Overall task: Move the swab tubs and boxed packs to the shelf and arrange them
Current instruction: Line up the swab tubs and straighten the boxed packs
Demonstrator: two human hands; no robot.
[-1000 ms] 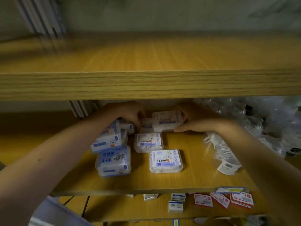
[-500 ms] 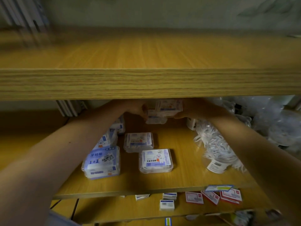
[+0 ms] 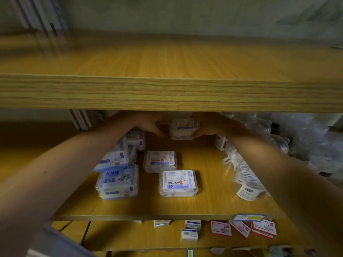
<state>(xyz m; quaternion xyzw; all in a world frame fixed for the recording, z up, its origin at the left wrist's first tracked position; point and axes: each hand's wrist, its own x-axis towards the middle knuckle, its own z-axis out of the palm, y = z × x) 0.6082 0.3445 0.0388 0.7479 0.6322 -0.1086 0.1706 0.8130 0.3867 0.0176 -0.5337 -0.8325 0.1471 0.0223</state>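
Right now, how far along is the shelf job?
Done: two clear flat tubs lie in a column on the wooden middle shelf. In hand: the right hand grips a small clear tub at the back; the left hand is beside it. Left: the tilted blue-labelled pack on the left stack probably needs straightening.

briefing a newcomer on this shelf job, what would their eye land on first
The thick shelf edge runs across the middle of the view. Just beneath it, far back on the lower shelf, the right hand holds a clear tub, with the left hand close beside. Nearer the front lie a labelled tub and, to its left, stacked blue packs.
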